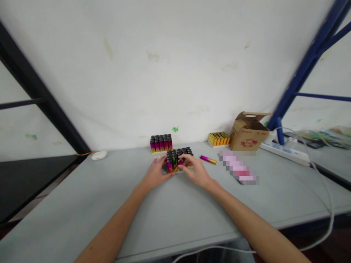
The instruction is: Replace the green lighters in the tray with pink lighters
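A tray of upright purple-and-yellow lighters [170, 164] with black tops stands in front of me on the table. A green one shows among them. My left hand [157, 171] wraps the tray's left side, thumb along the front edge. At the front right of the tray, my right hand [194, 170] pinches a tilted purple-and-yellow lighter [180, 164] between thumb and fingers; its lower end leans to the left. Another lighter [208, 159] lies loose on its side, right of this hand. Behind the tray stands a second block of the same lighters [161, 143].
Near the wall are a pack of yellow cylinders [219, 139] and an open cardboard box [245, 137]. A pixelated pink item [237, 166] lies right of my hands. Farther right is a white power strip [287, 152] with cables. A white oval device [99, 155] sits left.
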Action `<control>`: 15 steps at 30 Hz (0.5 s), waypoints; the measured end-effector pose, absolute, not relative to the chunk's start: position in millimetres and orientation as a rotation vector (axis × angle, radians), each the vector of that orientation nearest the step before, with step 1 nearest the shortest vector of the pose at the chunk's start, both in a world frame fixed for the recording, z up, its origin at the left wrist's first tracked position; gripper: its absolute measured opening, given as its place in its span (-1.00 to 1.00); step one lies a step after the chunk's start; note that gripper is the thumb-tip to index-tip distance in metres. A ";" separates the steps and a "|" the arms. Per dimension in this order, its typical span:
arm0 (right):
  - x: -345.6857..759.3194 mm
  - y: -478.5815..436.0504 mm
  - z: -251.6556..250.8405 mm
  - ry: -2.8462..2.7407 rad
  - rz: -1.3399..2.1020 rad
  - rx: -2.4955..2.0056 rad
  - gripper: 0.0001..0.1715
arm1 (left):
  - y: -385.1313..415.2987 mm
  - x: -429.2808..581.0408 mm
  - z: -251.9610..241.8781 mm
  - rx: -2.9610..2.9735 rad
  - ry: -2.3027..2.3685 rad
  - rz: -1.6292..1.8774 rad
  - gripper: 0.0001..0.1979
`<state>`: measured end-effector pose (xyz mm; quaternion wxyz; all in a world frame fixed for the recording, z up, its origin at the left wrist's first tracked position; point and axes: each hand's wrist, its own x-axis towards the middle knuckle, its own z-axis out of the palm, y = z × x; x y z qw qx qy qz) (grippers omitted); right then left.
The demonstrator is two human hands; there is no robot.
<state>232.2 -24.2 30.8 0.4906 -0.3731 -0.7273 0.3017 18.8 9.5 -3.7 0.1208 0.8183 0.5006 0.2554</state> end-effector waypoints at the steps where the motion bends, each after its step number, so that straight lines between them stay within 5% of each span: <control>1: 232.0 -23.6 29.5 -1.773 0.736 -0.908 -0.70 | 9.4 18.9 -3.5 2.393 1.463 0.755 -0.19; 15: 231.9 -20.5 24.0 -1.799 0.662 -0.898 -0.77 | 10.2 16.5 -8.0 2.436 1.507 0.805 -0.23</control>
